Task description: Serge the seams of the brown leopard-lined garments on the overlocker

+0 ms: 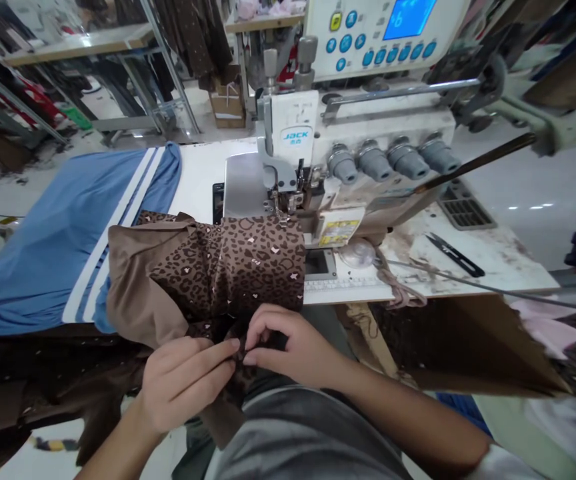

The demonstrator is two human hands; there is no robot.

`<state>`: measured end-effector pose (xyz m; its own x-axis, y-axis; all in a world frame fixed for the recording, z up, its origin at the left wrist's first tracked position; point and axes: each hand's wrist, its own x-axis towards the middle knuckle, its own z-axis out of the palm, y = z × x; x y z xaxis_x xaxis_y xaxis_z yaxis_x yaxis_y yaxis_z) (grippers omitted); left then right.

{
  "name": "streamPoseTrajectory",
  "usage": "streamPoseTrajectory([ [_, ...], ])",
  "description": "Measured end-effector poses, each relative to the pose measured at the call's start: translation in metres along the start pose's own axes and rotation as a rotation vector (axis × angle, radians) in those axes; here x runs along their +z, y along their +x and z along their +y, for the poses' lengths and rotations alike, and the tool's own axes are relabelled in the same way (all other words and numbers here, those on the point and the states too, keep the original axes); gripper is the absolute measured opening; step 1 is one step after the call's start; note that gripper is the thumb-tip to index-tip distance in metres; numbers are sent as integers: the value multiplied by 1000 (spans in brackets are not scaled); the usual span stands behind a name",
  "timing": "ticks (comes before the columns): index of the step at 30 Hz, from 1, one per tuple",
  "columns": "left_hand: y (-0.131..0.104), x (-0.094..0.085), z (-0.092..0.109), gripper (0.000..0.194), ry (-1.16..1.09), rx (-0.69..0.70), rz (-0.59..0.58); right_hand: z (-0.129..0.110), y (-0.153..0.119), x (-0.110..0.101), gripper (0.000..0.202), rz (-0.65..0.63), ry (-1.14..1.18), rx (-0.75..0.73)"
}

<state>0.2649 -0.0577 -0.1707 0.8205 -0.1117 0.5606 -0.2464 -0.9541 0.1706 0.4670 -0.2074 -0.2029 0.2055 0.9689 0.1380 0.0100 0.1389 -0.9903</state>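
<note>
Brown leopard-print fabric (263, 263) lies across the front of a white sewing machine (291, 110), its far edge beneath the presser foot area. A plain brown part of the cloth (143, 280) is folded over on the left. The near end drops over the table edge toward my lap. There my left hand (185, 377) is closed on the leopard-print fabric, fingers pressed together. Close beside it, my right hand (288, 343) pinches the same fabric with thumb and fingertips. The exact edge between the fingertips is dark and partly hidden.
Blue fabric with white stripes (113, 233) covers the table's left side. Black thread snips (455, 257) lie on the right of the white tabletop (513, 267). A control panel (383, 37) tops the machine. A brown cardboard box (488, 347) stands below right.
</note>
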Motion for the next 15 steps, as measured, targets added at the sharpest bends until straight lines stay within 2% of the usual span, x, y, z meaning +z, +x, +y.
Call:
streamPoseTrajectory([
  [4, -5, 3, -1, 14, 33, 51, 7, 2, 3, -1, 37, -110, 89, 149],
  [8, -5, 2, -3, 14, 44, 100, -6, 9, 3, -9, 44, -222, 285, 329],
  [15, 0, -7, -5, 12, -15, -10, -6, 23, -4, -18, 42, -190, 613, 427],
])
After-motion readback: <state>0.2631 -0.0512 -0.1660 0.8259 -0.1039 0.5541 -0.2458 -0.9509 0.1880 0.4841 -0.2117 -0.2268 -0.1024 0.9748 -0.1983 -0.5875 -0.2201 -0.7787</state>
